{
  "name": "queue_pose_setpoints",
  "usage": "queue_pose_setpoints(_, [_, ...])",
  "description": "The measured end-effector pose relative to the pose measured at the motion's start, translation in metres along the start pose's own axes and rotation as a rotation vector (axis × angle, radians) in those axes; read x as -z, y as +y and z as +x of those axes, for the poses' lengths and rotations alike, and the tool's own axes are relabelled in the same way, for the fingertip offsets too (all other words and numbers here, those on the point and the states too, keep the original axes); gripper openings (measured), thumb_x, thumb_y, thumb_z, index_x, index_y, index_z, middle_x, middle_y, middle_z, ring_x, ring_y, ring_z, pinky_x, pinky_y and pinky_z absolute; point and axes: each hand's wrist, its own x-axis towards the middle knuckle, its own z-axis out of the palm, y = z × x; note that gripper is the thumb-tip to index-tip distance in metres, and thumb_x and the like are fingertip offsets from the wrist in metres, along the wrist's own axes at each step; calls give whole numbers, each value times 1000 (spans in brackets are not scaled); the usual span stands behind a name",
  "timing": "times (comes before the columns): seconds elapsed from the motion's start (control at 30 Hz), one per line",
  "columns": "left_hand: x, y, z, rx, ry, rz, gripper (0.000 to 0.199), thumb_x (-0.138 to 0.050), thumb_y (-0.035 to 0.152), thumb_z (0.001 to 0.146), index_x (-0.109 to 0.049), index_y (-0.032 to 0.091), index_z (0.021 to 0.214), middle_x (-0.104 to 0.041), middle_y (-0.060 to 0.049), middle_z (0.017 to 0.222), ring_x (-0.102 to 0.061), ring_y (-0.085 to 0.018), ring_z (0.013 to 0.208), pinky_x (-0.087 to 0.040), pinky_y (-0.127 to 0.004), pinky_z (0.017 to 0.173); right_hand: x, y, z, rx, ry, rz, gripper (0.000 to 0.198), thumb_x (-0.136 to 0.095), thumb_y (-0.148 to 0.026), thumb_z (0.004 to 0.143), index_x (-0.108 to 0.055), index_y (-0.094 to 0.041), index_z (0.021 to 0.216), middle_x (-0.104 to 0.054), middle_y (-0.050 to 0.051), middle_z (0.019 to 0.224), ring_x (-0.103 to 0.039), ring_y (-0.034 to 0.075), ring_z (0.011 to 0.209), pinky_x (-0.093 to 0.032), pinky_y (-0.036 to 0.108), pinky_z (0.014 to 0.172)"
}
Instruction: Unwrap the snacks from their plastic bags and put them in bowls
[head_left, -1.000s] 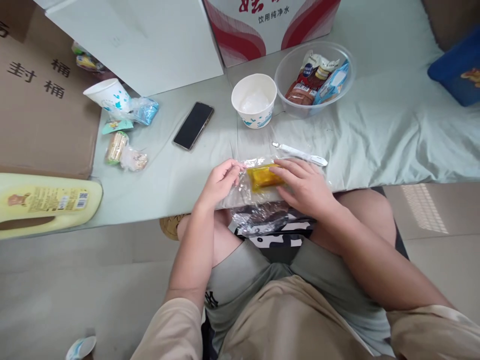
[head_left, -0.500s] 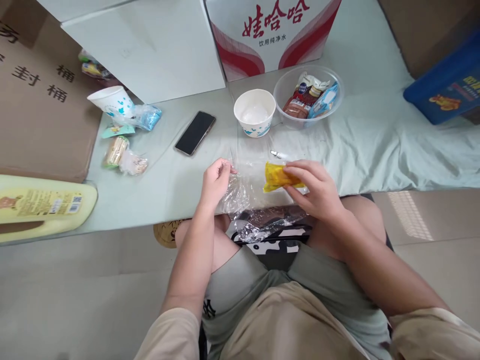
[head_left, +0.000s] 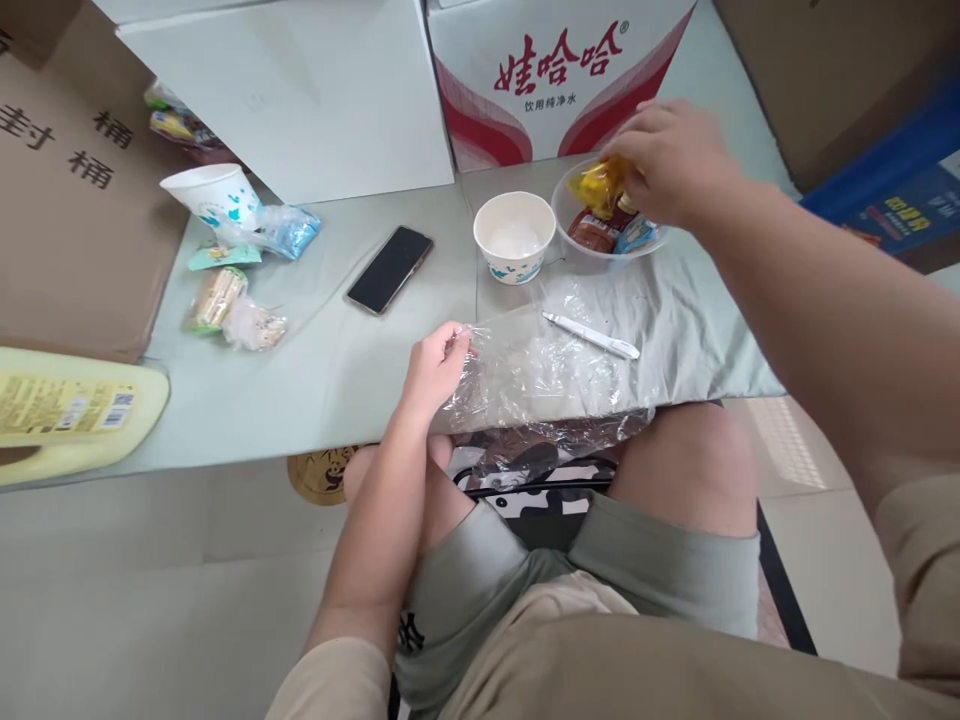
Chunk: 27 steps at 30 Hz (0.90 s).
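Note:
My right hand [head_left: 679,165] grips a small yellow packet [head_left: 600,187] over the clear plastic bowl [head_left: 564,240]. Inside that bowl lie a brown-and-white snack packet [head_left: 592,232] and a blue packet [head_left: 637,236]. Close to the table's front edge, my left hand [head_left: 437,368] pinches clear plastic film [head_left: 517,370], which spreads rightward and hangs over the edge. A white pen-like tool [head_left: 592,335] with a metal tip rests on the film. A white paper bowl [head_left: 514,238] with a blue pattern stands left of the plastic bowl.
A black phone [head_left: 390,270] lies left of centre. Further left are a tipped paper cup [head_left: 214,195], wrapped toothpicks [head_left: 217,298] and crumpled wrappers. White cartons [head_left: 300,110] stand behind, a brown box [head_left: 82,200] and a yellow jug [head_left: 90,410] at left, a blue container [head_left: 892,190] at right.
My right hand has moved forward and right with the yellow packet, from above the film to the plastic bowl. The pen-like tool now shows fully. My left hand stays on the film.

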Motion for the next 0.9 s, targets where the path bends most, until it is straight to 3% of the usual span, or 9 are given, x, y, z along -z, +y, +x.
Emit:
queue_pose_setpoints(0.1, [3,-2,1,3,11,-13,22,-60,38,95,-66,22,81,-72,-2,74,-61,-17,66,-43,-28,62,-6,-7,10,-64,-114,29,39,-47,-16,89,-77,-15,114,-65,1,147,-45,32,149,-40,50,109])
queue_pose_setpoints(0.27, [6,4,0,76,-23,33,21,-55,36,95,-65,21,84,-73,-2,80,-61,-17,71,-42,-27,63,-6,-22,-11,-141,-77,37,52,-54,-6,91,-64,-12,142,-57,18,152,-53,36,142,-48,54,110])
queue_pose_setpoints(0.37, [5,8,1,102,-32,54,21,-54,37,95,-65,21,88,-74,-2,81,-62,-17,74,-43,-27,65,-9,-20,-17,-203,-102,22,44,-56,-13,96,-67,-11,138,-63,20,143,-59,36,135,-49,57,107])
queue_pose_setpoints(0.53, [2,8,2,92,-58,69,23,-53,38,95,-67,20,90,-74,-2,81,-64,-17,74,-45,-28,68,-23,-10,0,-209,-177,22,32,-65,-26,93,-74,-12,120,-71,10,135,-62,29,130,-46,50,104])
queue_pose_setpoints(0.63, [1,8,3,89,-63,82,22,-54,37,94,-67,20,88,-74,-2,80,-64,-17,74,-46,-27,68,-20,-15,7,-231,-208,-35,44,-62,-45,91,-76,-6,106,-69,12,136,-58,32,133,-43,52,104])
queue_pose_setpoints(0.7, [2,7,3,99,-56,89,21,-55,36,94,-67,20,87,-73,-2,79,-64,-17,73,-45,-27,68,-10,-26,4,-217,-180,-72,42,-62,-39,93,-75,-5,114,-67,14,139,-54,36,138,-39,54,107])
queue_pose_setpoints(0.8, [4,6,2,102,-43,80,20,-55,35,94,-67,20,87,-73,-1,79,-63,-17,73,-45,-27,68,4,-51,-20,-65,6,-1,44,-55,-8,91,-69,-10,132,-65,15,139,-55,35,136,-44,51,108])
queue_pose_setpoints(0.9, [6,1,3,97,-29,51,20,-56,35,94,-66,20,86,-71,-1,77,-63,-17,73,-45,-27,68,-1,-72,-64,341,51,169,64,-46,6,77,-68,-17,132,-67,10,137,-61,27,129,-51,44,107])
